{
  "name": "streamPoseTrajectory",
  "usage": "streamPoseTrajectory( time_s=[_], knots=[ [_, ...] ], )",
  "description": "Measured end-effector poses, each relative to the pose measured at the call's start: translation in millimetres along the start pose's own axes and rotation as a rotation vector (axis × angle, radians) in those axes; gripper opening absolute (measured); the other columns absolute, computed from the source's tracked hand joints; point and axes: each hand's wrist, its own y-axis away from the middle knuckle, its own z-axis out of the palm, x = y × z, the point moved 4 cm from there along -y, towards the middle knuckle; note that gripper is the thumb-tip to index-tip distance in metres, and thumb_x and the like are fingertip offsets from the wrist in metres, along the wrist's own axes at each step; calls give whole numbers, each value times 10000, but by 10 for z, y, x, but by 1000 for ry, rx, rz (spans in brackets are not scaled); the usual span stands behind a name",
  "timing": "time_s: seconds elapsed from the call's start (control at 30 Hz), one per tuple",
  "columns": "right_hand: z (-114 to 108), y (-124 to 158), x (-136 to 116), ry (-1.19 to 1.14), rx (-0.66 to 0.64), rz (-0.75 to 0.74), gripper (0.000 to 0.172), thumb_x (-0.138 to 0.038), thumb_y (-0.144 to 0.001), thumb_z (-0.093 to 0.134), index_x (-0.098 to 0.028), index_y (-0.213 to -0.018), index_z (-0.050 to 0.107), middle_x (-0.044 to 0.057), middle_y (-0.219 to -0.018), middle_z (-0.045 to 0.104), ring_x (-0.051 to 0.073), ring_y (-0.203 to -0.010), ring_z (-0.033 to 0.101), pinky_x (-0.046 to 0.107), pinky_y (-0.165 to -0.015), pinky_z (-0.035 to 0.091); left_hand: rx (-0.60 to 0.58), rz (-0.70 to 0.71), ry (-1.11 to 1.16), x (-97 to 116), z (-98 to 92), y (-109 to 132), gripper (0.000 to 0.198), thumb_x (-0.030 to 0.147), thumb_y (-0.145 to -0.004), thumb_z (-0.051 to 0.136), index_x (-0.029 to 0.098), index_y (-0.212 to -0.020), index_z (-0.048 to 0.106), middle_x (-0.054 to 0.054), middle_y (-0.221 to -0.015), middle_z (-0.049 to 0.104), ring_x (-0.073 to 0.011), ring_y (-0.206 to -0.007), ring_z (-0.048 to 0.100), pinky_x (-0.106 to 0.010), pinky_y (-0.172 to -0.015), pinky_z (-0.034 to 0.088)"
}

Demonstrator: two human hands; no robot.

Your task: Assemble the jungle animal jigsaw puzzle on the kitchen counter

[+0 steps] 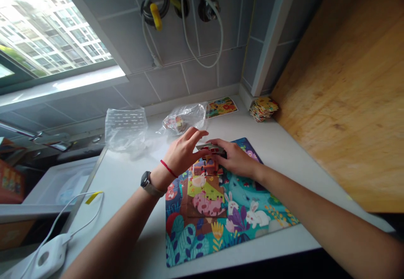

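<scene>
A colourful jigsaw puzzle board with rabbits and plants lies on the white counter. Both hands meet over its far edge. My left hand, with a watch and a red string at the wrist, pinches a small stack of puzzle pieces with its fingers curved. My right hand holds the same stack from the other side, fingers closed around it. Several pieces are fitted in the middle of the board.
Two clear plastic bags lie behind the board, one holding pieces. A picture card and a stack of loose pieces sit by the tiled wall. A wooden panel stands at right. A white cable and device lie at front left.
</scene>
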Motion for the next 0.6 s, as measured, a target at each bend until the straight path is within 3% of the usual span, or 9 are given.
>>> streamPoseTrajectory(
  time_s=[0.1,0.17,0.27,0.4,0.47,0.6],
  knots=[
    [-29,-15,47,-9,93,41,321,-221,-927,681,-235,-1247,660,80,-1220,765,261,-1130,727,427,-1033,552,-48,-117,35,-80,-18,5,342,467,-1036,591,230,-1282,590,-70,-1156,689,-159,-770,684,-334,-738,577],
    [-55,-22,88,-50,170,91,335,-247,-927,680,-233,-1260,646,77,-1209,770,255,-1096,742,416,-1003,569,-103,-179,87,-114,-9,53,428,479,-1036,579,226,-1379,529,-80,-1159,708,-164,-755,686,-362,-775,589],
    [-95,-24,133,-144,280,143,333,-276,-923,672,-226,-1250,635,64,-1148,788,229,-979,769,375,-915,607,-224,-163,115,-91,67,246,695,496,-974,671,217,-1541,382,-129,-1254,703,-264,-1046,714,-449,-942,590],
    [-144,-40,162,-209,374,133,333,-297,-903,679,-199,-1220,643,74,-1156,785,218,-984,764,349,-903,608,-335,-53,84,-13,225,658,943,595,-900,727,230,-1634,261,-215,-1607,451,-389,-1496,431,-591,-1190,428],
    [-155,-58,195,-234,394,138,344,-309,-884,695,-184,-1201,649,86,-1157,785,222,-1002,761,355,-926,602,-372,-38,46,-1,293,837,936,632,-902,704,256,-1642,272,-187,-1702,312,-415,-1584,254,-628,-1238,348],
    [-144,-93,291,-365,426,165,389,-343,-816,755,-191,-1161,661,76,-1116,796,234,-984,765,380,-942,607,-370,-69,-3,19,343,1015,775,608,-969,623,283,-1618,354,-142,-1725,279,-404,-1598,221,-626,-1248,336]
  ],
)
